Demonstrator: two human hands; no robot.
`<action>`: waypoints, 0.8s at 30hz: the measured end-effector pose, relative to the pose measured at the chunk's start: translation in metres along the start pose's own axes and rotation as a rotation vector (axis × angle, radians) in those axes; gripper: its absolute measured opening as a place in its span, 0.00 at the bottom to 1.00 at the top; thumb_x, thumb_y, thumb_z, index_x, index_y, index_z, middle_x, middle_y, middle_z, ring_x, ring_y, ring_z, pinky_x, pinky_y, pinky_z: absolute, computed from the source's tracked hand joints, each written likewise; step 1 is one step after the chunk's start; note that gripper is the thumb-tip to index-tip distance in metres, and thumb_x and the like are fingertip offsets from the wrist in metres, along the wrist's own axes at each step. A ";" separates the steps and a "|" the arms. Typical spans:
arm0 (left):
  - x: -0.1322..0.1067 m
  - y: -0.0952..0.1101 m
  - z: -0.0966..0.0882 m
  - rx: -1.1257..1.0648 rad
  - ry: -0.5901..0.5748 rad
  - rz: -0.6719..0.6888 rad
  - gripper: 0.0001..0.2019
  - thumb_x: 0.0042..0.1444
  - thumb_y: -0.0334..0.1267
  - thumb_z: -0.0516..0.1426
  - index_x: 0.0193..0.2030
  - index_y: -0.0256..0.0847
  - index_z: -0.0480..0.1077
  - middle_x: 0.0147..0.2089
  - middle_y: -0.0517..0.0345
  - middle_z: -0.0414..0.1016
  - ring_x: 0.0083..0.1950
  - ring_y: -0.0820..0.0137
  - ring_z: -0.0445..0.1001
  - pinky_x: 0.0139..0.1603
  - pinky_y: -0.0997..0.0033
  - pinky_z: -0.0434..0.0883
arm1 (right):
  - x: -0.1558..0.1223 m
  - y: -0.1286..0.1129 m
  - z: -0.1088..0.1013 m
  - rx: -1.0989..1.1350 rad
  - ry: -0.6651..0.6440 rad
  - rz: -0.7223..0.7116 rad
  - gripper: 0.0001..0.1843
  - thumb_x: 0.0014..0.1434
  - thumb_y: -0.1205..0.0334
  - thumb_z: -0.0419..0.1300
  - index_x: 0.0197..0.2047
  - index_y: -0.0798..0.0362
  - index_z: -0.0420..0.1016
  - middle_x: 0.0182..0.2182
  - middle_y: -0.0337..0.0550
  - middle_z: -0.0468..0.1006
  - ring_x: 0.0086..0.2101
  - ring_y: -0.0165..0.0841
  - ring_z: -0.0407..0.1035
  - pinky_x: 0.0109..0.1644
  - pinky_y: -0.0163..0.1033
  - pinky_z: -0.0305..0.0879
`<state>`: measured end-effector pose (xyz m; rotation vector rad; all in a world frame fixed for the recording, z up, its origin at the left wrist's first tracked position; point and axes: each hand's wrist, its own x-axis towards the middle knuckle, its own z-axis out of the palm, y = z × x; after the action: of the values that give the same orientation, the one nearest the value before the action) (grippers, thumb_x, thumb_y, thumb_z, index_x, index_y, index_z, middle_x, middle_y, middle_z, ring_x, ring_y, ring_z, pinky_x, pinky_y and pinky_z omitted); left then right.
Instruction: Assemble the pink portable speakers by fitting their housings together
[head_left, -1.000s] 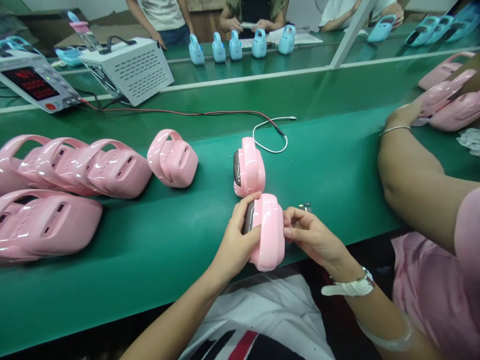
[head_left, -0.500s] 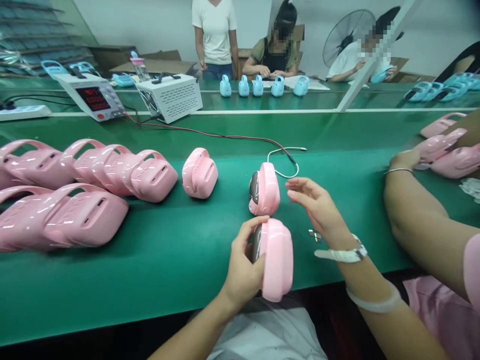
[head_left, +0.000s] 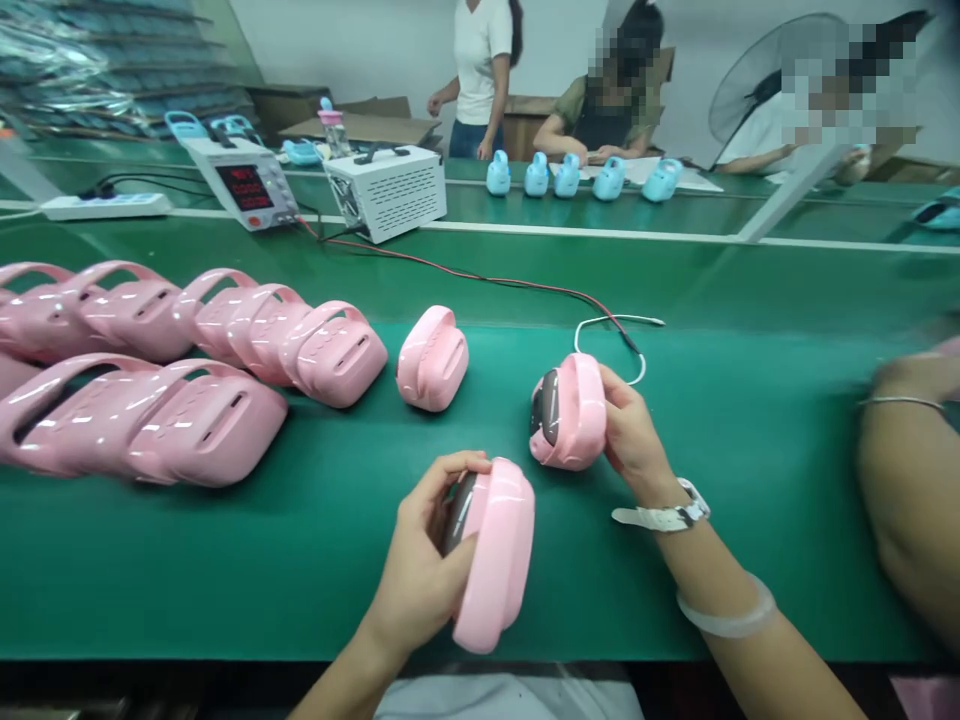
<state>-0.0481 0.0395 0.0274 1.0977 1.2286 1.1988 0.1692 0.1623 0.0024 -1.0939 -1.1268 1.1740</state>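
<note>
My left hand (head_left: 420,570) grips a pink device (head_left: 491,555) with a dark face, holding it tilted just above the near edge of the green belt (head_left: 225,560). My right hand (head_left: 630,435) is wrapped round the back of a second pink device (head_left: 570,410) that stands on the belt, its dark screen facing left. A white watch sits on my right wrist. A white cable (head_left: 611,325) and a red and black lead lie just behind the second device.
Another pink device (head_left: 433,358) and a row of several pink shells (head_left: 187,370) lie to the left. A power supply (head_left: 244,185) and white box (head_left: 390,190) stand behind. A co-worker's arm (head_left: 911,470) is at the right; blue devices (head_left: 570,175) and people are across the table.
My right hand has gone from hovering open above the belt to gripping the standing pink device. My left hand has shifted its device left and tilted it. The camera has turned rightward.
</note>
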 end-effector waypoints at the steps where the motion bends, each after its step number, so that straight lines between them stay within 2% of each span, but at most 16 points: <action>1: 0.001 -0.003 0.001 0.005 -0.012 -0.006 0.16 0.49 0.34 0.63 0.46 0.44 0.72 0.52 0.56 0.75 0.53 0.64 0.74 0.50 0.74 0.71 | -0.001 -0.001 0.000 0.000 0.009 0.003 0.22 0.43 0.59 0.71 0.45 0.48 0.79 0.52 0.43 0.80 0.55 0.45 0.70 0.61 0.50 0.65; 3: 0.003 -0.007 0.003 0.012 -0.040 -0.016 0.16 0.49 0.33 0.61 0.46 0.44 0.71 0.53 0.56 0.74 0.55 0.64 0.73 0.50 0.73 0.69 | -0.001 -0.002 0.001 0.004 0.032 0.013 0.21 0.43 0.60 0.71 0.43 0.48 0.79 0.52 0.43 0.80 0.55 0.46 0.71 0.60 0.50 0.66; 7: 0.007 -0.006 -0.001 0.033 -0.122 -0.034 0.17 0.51 0.31 0.59 0.48 0.45 0.69 0.52 0.57 0.72 0.55 0.63 0.70 0.55 0.70 0.65 | -0.004 -0.004 0.002 0.022 0.064 0.046 0.22 0.42 0.60 0.70 0.44 0.47 0.80 0.49 0.42 0.81 0.50 0.43 0.74 0.50 0.45 0.72; 11: 0.009 -0.005 -0.006 0.030 -0.212 -0.099 0.17 0.54 0.31 0.58 0.51 0.48 0.66 0.50 0.59 0.70 0.52 0.65 0.69 0.53 0.69 0.64 | -0.006 -0.005 0.002 -0.004 0.065 0.052 0.22 0.43 0.61 0.69 0.45 0.46 0.79 0.49 0.42 0.81 0.49 0.42 0.74 0.48 0.43 0.72; 18: 0.010 -0.002 -0.004 -0.022 -0.214 -0.124 0.16 0.54 0.31 0.58 0.50 0.47 0.65 0.50 0.59 0.68 0.52 0.66 0.67 0.52 0.71 0.63 | -0.005 -0.007 0.004 -0.005 0.083 0.031 0.19 0.42 0.60 0.70 0.41 0.46 0.81 0.44 0.39 0.82 0.46 0.40 0.75 0.46 0.42 0.72; 24: 0.011 -0.003 -0.003 -0.022 -0.205 -0.110 0.15 0.55 0.32 0.57 0.50 0.47 0.65 0.49 0.60 0.67 0.49 0.69 0.67 0.49 0.74 0.63 | -0.005 -0.008 0.005 0.010 0.072 0.025 0.20 0.42 0.60 0.70 0.42 0.46 0.81 0.47 0.41 0.81 0.48 0.41 0.74 0.51 0.45 0.71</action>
<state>-0.0508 0.0501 0.0236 1.0941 1.1009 0.9886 0.1645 0.1569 0.0110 -1.1367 -1.0533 1.1497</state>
